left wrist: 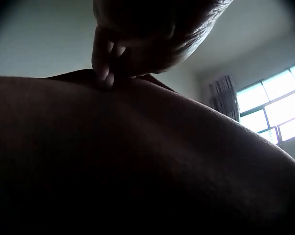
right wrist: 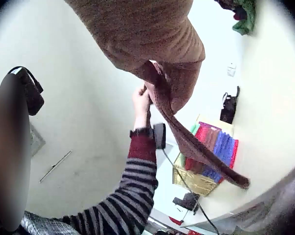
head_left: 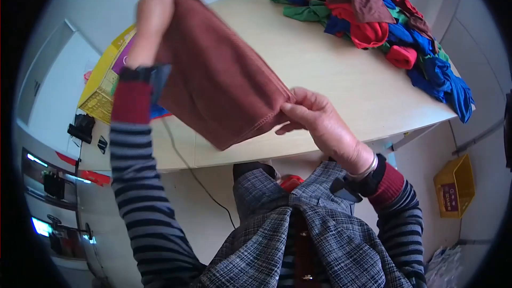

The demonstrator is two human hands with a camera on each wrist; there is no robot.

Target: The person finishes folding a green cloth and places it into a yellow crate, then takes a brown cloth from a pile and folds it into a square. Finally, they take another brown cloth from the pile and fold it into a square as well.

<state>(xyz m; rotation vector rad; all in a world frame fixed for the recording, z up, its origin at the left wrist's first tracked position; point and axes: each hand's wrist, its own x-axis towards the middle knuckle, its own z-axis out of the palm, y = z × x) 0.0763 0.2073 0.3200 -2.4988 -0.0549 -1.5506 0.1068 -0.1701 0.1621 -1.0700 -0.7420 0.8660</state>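
In the head view, the brown cloth (head_left: 216,72) slants from the upper left down to the middle, its long side stretching between the left hand (head_left: 156,13), pinching one end, and the right hand (head_left: 322,122), pinching the other (both touch it).

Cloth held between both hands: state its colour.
The cloth is reddish brown; the head view shows it best.

A broad table (head_left: 320,74) and heaped cloths (head_left: 365,2) suggest a workroom.
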